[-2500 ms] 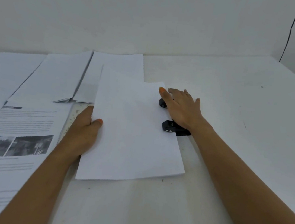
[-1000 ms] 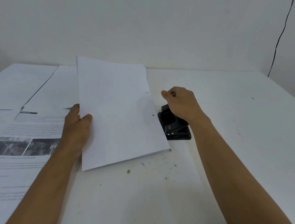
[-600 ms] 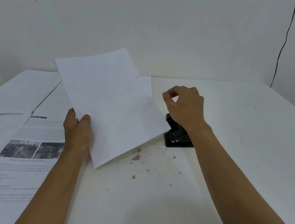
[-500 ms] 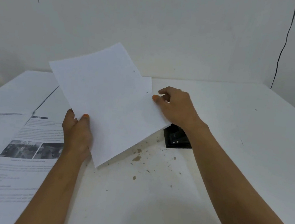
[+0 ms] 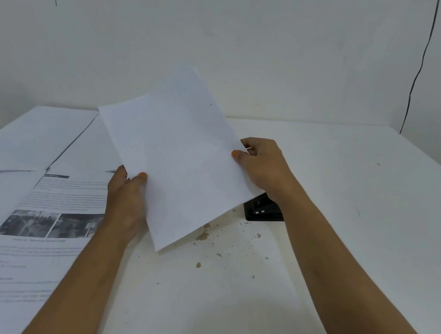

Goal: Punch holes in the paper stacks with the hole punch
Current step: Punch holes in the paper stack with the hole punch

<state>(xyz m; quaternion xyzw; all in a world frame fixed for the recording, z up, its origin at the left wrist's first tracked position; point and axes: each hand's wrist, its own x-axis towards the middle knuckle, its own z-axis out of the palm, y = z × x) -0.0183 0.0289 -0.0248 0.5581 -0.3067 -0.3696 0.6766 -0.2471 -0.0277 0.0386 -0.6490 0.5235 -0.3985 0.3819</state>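
White paper stack [image 5: 181, 159] is lifted mid-frame, long axis tilted toward upper right; my left hand [image 5: 126, 200] pinches its lower-left edge, my right hand [image 5: 263, 166] grips the right edge, nearer the black hole punch [image 5: 263, 211] just below it.

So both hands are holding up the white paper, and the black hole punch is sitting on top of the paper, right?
Not quite. The head view shows the left hand and right hand holding up the white paper, but the black hole punch sits on the table, partly hidden behind the paper's lower right edge.
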